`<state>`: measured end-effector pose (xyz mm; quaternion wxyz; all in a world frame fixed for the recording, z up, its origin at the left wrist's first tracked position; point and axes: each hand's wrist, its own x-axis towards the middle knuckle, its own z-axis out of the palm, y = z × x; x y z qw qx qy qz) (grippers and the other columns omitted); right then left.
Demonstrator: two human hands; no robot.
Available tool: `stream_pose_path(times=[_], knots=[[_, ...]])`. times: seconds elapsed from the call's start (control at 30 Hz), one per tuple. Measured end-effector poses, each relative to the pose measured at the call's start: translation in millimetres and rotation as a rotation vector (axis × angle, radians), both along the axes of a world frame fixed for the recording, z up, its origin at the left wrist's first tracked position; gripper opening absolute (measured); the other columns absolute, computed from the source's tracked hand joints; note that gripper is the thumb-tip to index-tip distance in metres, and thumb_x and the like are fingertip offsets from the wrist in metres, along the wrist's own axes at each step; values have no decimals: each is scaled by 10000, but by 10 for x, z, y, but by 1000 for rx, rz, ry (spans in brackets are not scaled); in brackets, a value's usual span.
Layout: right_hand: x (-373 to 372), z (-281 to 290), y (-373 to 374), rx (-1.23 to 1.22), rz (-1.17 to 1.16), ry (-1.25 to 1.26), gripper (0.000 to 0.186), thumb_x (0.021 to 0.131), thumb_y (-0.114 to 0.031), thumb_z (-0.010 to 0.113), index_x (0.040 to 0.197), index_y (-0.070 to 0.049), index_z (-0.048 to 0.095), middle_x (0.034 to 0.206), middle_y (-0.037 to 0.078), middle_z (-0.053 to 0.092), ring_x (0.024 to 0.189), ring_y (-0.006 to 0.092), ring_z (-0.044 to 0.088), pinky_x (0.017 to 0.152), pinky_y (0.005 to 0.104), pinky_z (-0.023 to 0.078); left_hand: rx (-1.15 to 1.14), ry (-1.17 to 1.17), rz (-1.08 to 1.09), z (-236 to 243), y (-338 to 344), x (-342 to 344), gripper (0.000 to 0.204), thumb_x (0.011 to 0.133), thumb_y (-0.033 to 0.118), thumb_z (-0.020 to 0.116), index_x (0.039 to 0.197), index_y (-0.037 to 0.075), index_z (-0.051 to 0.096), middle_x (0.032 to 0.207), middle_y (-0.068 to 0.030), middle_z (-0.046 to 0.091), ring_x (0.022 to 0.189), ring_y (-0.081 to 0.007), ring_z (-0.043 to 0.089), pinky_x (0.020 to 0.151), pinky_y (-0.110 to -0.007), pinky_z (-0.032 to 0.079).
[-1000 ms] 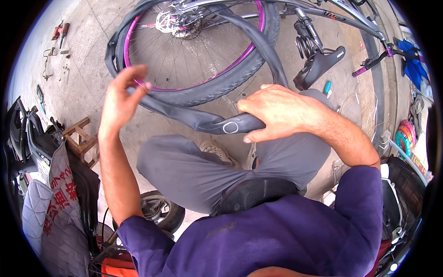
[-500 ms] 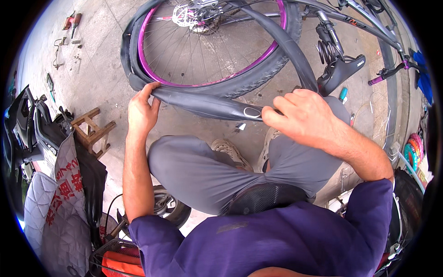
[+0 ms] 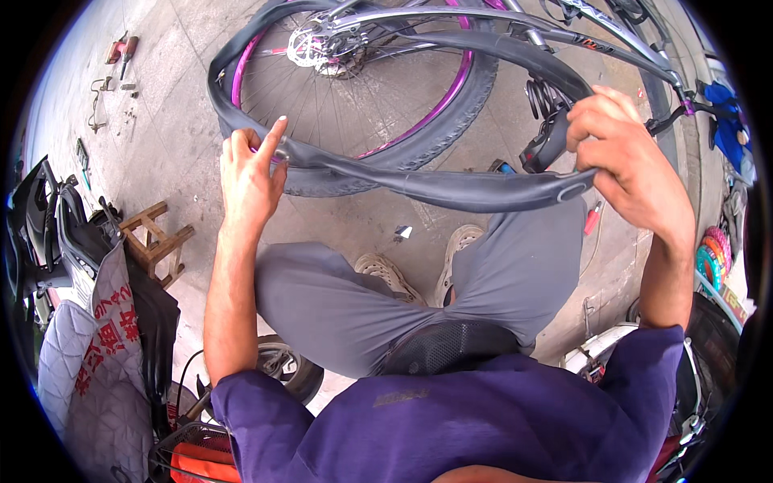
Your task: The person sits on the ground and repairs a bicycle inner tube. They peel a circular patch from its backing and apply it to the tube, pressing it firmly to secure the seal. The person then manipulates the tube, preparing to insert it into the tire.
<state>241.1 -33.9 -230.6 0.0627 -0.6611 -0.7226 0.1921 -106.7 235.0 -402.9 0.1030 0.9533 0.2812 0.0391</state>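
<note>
A black inner tube [image 3: 483, 191], rather flat, stretches in front of me between my two hands. My right hand [image 3: 628, 153] holds it at the right, fingers bent round it close to an oval patch [image 3: 572, 191]. At the left, my left hand [image 3: 251, 173] has the tube between thumb and curled fingers, its index finger stretched out. Part of the tube is hidden behind that hand. The rest loops back over a bicycle wheel with a purple rim [image 3: 437, 127] and black knobbly tyre [image 3: 460, 119], which lies on its side on the floor.
The bicycle frame [image 3: 483, 19] extends to the far right, with a black saddle [image 3: 549, 145] behind the tube. A red-handled tool [image 3: 593, 217] lies by my right knee. To the left are a wooden stool [image 3: 153, 241], a parked scooter [image 3: 68, 217] and small tools [image 3: 122, 52].
My right hand has moved right and slightly up, drawing the patched stretch of tube with it. My left index finger has lifted off the tube. More of the saddle is covered.
</note>
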Motion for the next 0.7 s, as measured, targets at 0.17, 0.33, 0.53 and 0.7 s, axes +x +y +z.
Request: stream_pose_path(times=[0.17, 0.33, 0.53, 0.7], knots=[[543, -556, 107, -51, -209, -72, 144, 659, 80, 534, 794, 34, 548, 878, 159, 571, 1011, 379, 567, 892, 453, 468, -123, 62, -202, -684, 359, -304, 683, 790, 27, 758, 1424, 186, 559, 1337, -199, 547, 1267, -391, 489, 1089, -437, 416], [215, -850, 398, -17, 39, 425, 203, 686, 90, 540, 865, 30, 614, 982, 131, 671, 1167, 358, 619, 946, 426, 496, -379, 37, -98, -642, 258, -161, 662, 782, -14, 724, 1408, 105, 544, 1317, -202, 545, 1279, -403, 480, 1098, -458, 411], [-9, -1143, 905, -477, 72, 349, 71, 705, 25, 568, 764, 62, 582, 808, 165, 608, 855, 333, 632, 757, 436, 496, -270, -23, -211, -739, 499, -280, 330, 810, -20, 676, 1126, 40, 602, 1127, -191, 604, 1173, -388, 546, 1109, -474, 399], [247, -1736, 1252, -155, 82, -64, 94, 698, 21, 597, 773, 45, 648, 847, 239, 631, 928, 414, 637, 806, 490, 519, -402, -202, 174, 286, 222, -267, 73, 934, 37, 590, 1000, 8, 589, 679, -151, 562, 606, -279, 555, 623, -376, 462]])
